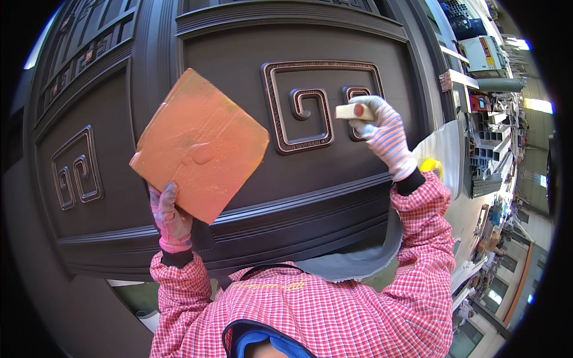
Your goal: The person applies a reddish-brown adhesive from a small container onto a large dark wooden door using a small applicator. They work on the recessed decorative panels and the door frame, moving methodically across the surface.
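Fingers (363,117) of the right hand (382,134) are pinched on a small pale block (349,111) with a reddish smear on its end, and that end sits right up against the copper spiral trim (304,110) on the dark door panel (239,71). The left hand (170,218) has its fingers clamped on the bottom corner of an orange-coated card (200,143), held up tilted in front of the panel, somewhere between the two spiral motifs. Both hands are in striped work gloves, with pink plaid sleeves coming up from below.

What I'd worry about, just my read:

- The card is held only by one corner, and the coating looks wet and thick, with a blob near the middle. Tip it a bit more and that blob could slide off, or the card's edge could brush the panel and leave an orange streak on the dark finish.
- The block is small and the grip is at the fingertips. If it skids off the raised trim, colour ends up in the flat brown field beside the spiral instead of on the ridge.
- The gloves look like they've picked up some colour already, so a resting knuckle could print on the panel.
- Can't tell how much is loaded on the block's end; too much would probably flood the narrow grooves.

Behind the right arm there's a grey sheet (358,262) hanging off the panel's lower edge, and a cluttered workshop further right.
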Action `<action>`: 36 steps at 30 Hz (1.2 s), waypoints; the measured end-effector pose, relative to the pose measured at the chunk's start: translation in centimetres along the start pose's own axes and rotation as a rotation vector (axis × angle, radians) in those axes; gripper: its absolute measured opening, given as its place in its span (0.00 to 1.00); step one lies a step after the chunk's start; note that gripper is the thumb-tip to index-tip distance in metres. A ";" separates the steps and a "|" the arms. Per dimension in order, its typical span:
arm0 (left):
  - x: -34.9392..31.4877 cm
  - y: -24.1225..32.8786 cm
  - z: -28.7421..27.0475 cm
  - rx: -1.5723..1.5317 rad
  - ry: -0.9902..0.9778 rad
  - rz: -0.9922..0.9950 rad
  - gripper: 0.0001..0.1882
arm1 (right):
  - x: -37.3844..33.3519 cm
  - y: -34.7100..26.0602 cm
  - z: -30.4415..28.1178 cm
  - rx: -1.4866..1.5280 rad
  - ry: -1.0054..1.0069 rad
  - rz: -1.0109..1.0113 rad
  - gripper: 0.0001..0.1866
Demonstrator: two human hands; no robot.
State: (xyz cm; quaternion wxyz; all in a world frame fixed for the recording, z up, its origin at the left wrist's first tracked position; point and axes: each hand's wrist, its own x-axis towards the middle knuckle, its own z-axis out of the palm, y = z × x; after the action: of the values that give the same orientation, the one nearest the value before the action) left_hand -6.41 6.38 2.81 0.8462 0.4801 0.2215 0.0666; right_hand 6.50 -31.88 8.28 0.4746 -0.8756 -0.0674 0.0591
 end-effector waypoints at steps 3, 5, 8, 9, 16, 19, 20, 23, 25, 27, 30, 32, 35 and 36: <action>-0.4 0.6 -0.5 -0.052 -0.034 -0.041 0.36 | 0.0 -5.8 1.0 0.018 0.010 -0.033 0.16; -0.4 0.8 -0.2 -0.066 -0.071 -0.040 0.34 | -0.7 -9.5 2.9 0.004 -0.038 -0.065 0.15; -0.5 1.2 0.1 -0.122 -0.137 -0.116 0.34 | -1.5 -12.1 6.1 -0.061 -0.075 -0.252 0.15; -0.5 1.5 0.2 -0.147 -0.172 -0.140 0.34 | -1.6 -13.1 7.2 -0.110 -0.091 -0.346 0.16; -0.2 2.6 -1.2 -0.194 -0.221 -0.174 0.35 | -1.2 -14.7 12.6 -0.426 -0.204 -0.577 0.21; 0.0 2.2 -2.1 -0.138 -0.194 -0.156 0.35 | -0.7 -14.8 12.7 -0.465 -0.190 -0.558 0.21; 0.2 2.1 -2.0 -0.142 -0.193 -0.157 0.35 | -0.5 -14.8 12.6 -0.463 -0.164 -0.555 0.21; 0.5 2.0 -1.7 -0.120 -0.190 -0.181 0.36 | -0.1 -13.8 12.8 -0.351 -0.239 -0.642 0.21; 1.0 1.6 -1.9 -0.079 -0.162 -0.175 0.36 | 0.9 -12.5 11.8 -0.398 -0.212 -0.613 0.18; 1.4 1.6 -2.0 -0.035 -0.125 -0.146 0.36 | 2.8 -11.5 9.1 -0.460 -0.067 -0.567 0.13; 2.3 1.4 -2.3 -0.006 -0.100 -0.108 0.36 | 4.7 -5.0 5.5 -0.019 0.110 -0.087 0.11; 2.8 0.9 -2.1 -0.055 -0.096 -0.113 0.35 | 5.8 -1.2 3.9 -0.122 0.133 -0.053 0.13; 3.5 0.2 -2.5 -0.024 -0.091 -0.086 0.36 | 6.9 2.9 4.9 -0.261 0.063 -0.050 0.16; 3.5 0.1 -2.5 -0.002 -0.080 -0.084 0.37 | 7.1 3.9 5.5 -0.264 0.040 -0.045 0.16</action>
State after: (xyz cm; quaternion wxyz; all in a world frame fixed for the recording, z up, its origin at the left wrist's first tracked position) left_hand -4.31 9.54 0.74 0.8568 0.4718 0.2075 0.0119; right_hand 12.79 -28.24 1.80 0.3579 -0.9296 -0.0848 0.0218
